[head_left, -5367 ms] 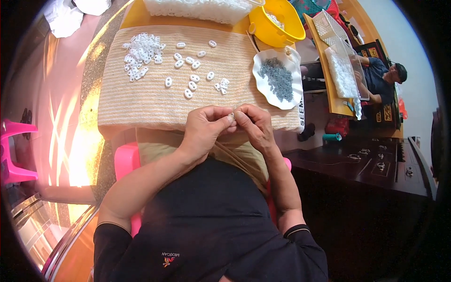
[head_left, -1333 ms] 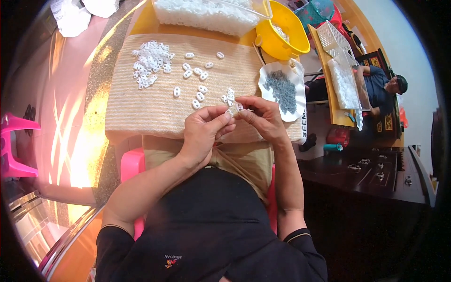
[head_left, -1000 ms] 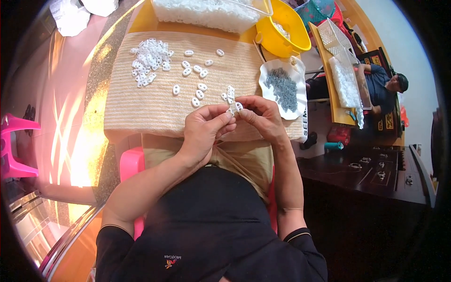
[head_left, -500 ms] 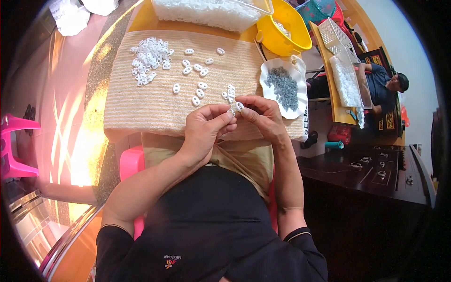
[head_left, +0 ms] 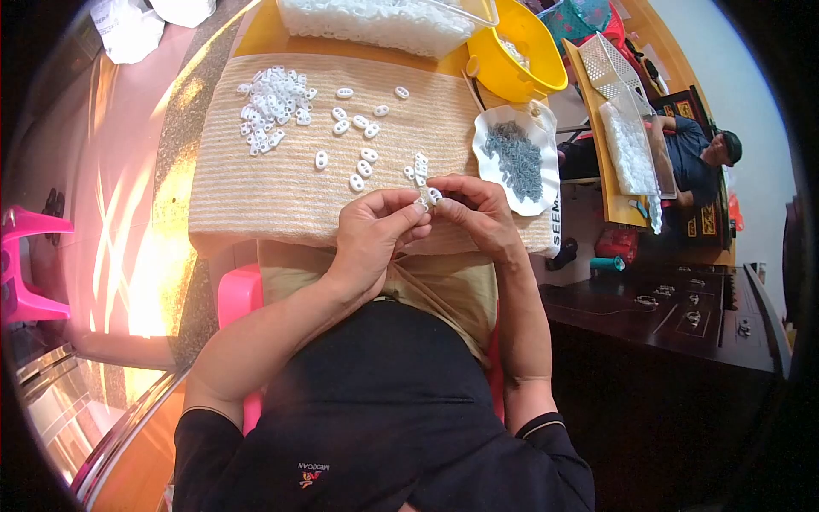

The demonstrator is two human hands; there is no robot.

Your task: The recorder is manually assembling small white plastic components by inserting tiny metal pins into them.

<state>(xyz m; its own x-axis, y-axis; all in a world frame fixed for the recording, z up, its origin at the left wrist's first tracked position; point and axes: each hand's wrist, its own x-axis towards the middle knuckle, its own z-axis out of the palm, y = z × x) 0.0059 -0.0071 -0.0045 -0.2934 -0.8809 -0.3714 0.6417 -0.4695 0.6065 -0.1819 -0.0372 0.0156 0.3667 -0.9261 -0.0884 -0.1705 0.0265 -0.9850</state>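
Note:
Over the towel's near edge, my left hand point(head_left: 374, 229) and my right hand point(head_left: 479, 215) meet fingertip to fingertip. Between the right thumb and forefinger sits a white oval plastic piece with two holes point(head_left: 434, 195). The left thumb and forefinger pinch a tiny pale part, too small to name, right beside that piece. Just beyond the fingertips, several small white pieces point(head_left: 421, 165) lie close together. More white two-holed ovals point(head_left: 368, 155) are scattered across the striped towel point(head_left: 273, 192), and a heap of smaller white parts point(head_left: 275, 102) covers its far left.
Right of my hands, a white scalloped dish point(head_left: 546, 141) holds small grey parts point(head_left: 514, 162). A yellow basin point(head_left: 550, 72) and a clear bin of white parts point(head_left: 384, 26) stand at the far side. Another person point(head_left: 695, 154) sits at the right beside a tray.
Both hands stay almost where they were, still pinching. The oval piece in my right fingers has shifted very slightly toward my left fingertips.

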